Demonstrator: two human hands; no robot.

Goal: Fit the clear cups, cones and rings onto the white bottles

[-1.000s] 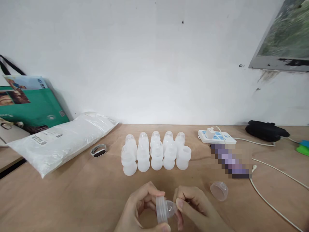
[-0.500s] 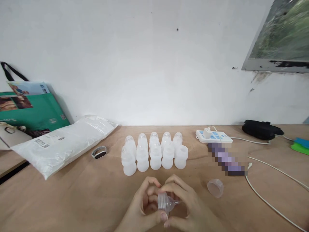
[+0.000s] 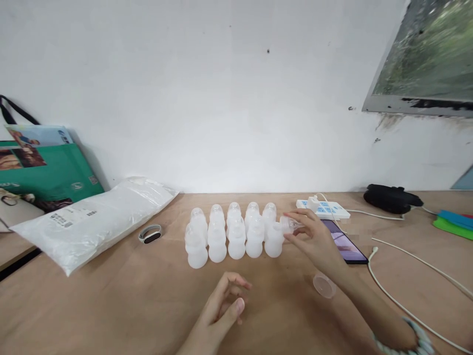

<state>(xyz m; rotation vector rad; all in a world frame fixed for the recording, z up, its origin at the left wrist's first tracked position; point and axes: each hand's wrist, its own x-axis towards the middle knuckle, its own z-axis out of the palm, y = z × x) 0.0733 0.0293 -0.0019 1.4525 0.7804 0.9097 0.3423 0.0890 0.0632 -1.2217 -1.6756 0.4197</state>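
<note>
Two rows of small white translucent bottles [image 3: 231,235] stand on the wooden table [image 3: 111,296]. My right hand [image 3: 314,239] reaches out to the right end of the front row, its fingers pinched on a small clear nipple-and-ring piece [image 3: 289,225] held just above the open bottle [image 3: 274,240] there. My left hand [image 3: 221,310] rests near the front edge with loosely curled, parted fingers and nothing in it. A clear domed cap [image 3: 324,286] lies on the table beside my right forearm.
A white plastic bag [image 3: 92,217] and a green bag [image 3: 44,167] lie at the left. A wristband [image 3: 150,233] sits near the bottles. A phone [image 3: 345,244], power strip [image 3: 323,208], white cables [image 3: 406,296] and a black object [image 3: 391,198] are on the right.
Both hands held the clear piece together near the front edge. Now my right hand has carried it away to the open bottle in the front row, and my left hand has let go.
</note>
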